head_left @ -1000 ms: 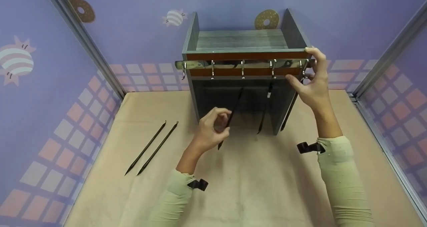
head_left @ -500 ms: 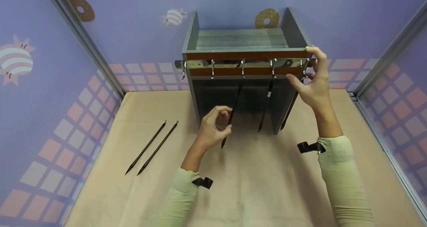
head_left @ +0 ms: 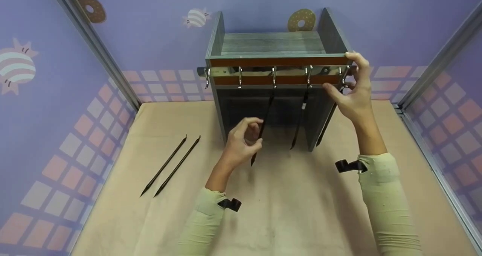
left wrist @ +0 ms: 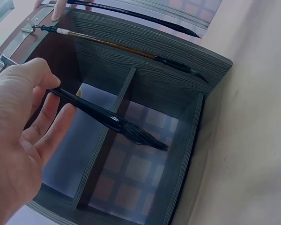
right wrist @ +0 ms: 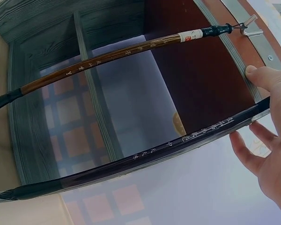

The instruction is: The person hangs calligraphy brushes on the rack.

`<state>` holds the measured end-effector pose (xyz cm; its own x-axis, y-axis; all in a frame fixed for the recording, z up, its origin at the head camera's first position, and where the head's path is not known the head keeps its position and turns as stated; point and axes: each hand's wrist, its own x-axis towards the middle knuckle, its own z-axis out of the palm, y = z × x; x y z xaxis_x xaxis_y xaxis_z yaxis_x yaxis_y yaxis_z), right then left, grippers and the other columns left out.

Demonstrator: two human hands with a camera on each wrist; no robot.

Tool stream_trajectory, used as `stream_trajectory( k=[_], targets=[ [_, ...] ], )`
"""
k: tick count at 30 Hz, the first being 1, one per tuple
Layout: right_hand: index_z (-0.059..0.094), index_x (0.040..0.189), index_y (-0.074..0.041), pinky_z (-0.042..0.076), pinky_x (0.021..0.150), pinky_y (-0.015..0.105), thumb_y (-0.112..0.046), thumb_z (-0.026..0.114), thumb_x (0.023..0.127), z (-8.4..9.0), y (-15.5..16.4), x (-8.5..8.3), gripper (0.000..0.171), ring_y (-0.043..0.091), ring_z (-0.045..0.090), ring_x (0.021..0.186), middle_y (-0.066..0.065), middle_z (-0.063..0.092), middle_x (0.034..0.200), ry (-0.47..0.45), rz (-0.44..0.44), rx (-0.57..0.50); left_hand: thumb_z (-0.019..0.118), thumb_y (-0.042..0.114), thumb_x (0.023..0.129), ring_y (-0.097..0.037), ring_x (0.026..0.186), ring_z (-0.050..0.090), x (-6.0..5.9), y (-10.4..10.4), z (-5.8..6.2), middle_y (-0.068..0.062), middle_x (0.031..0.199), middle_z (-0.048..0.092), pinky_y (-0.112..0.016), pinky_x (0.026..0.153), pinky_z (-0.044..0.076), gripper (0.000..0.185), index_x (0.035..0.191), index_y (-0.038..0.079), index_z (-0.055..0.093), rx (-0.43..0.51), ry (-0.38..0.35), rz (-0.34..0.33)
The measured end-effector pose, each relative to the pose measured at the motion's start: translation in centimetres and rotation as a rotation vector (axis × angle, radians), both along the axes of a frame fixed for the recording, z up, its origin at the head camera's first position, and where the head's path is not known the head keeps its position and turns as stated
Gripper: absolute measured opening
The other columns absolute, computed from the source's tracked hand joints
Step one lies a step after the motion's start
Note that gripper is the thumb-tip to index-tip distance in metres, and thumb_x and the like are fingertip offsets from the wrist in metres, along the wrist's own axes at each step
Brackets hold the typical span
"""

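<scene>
Nearest, the left hand (head_left: 243,143) pinches the middle brush (left wrist: 100,115) by its thin shaft, thumb and fingers curled on it. It looks light and stiff, with a soft tip; I judge the shaft the best hold. Its long axis hangs from the hook rail (head_left: 276,72), tip toward 6 o'clock. Farther, at 2 o'clock, the right hand (head_left: 352,94) holds the rail's end with its fingers bent round it.

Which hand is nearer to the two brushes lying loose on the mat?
Left. The left hand is in front of the shelf, pinching a hanging brush, with the two loose brushes off to its left. The right hand is up at the hook rail's far right end.
</scene>
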<state>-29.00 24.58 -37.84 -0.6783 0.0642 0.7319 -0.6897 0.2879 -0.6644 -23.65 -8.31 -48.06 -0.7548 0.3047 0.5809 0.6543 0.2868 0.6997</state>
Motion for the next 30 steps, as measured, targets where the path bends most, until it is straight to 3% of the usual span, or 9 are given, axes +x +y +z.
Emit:
stream_trajectory(
  k=[11,17,23,30],
  targets=[
    [0.041,0.158,0.001,0.060,0.080,0.015,0.003,0.089,0.090,0.0,0.0,0.0,0.082,0.016,0.067,0.119,-0.004,0.051,0.159,0.001,-0.001,0.001,0.074,-0.009,0.098,-0.024,0.093,0.067,-0.7,0.7,-1.1,-0.016,0.111,0.068,-0.023,0.074,0.056,0.049,0.142,0.006,0.063,0.017,-0.035,0.012],
    [0.041,0.157,0.001,0.060,0.080,0.016,0.004,0.088,0.090,0.0,0.0,-0.1,0.082,0.016,0.067,0.119,-0.004,0.051,0.158,0.004,0.008,-0.005,0.073,-0.007,0.100,-0.026,0.095,0.066,-1.6,1.7,-2.4,-0.017,0.113,0.069,-0.028,0.078,0.053,0.042,0.140,0.006,0.065,0.095,-0.042,0.030],
    [0.041,0.158,0.000,0.060,0.079,0.017,0.003,0.088,0.091,0.1,0.0,-0.1,0.082,0.017,0.067,0.118,-0.004,0.052,0.157,-0.005,0.014,-0.009,0.074,-0.006,0.100,-0.027,0.095,0.066,-2.2,2.8,-3.3,-0.018,0.113,0.070,-0.038,0.079,0.057,0.037,0.135,0.004,0.067,0.176,-0.045,0.034],
    [0.040,0.158,0.001,0.060,0.079,0.016,0.003,0.088,0.090,0.1,0.0,-0.1,0.083,0.016,0.067,0.118,-0.006,0.054,0.155,-0.003,0.003,-0.002,0.075,-0.006,0.100,-0.025,0.098,0.067,-2.1,3.0,-3.4,-0.019,0.113,0.071,-0.049,0.082,0.060,0.036,0.135,0.002,0.067,0.176,-0.033,0.046]
  ],
)
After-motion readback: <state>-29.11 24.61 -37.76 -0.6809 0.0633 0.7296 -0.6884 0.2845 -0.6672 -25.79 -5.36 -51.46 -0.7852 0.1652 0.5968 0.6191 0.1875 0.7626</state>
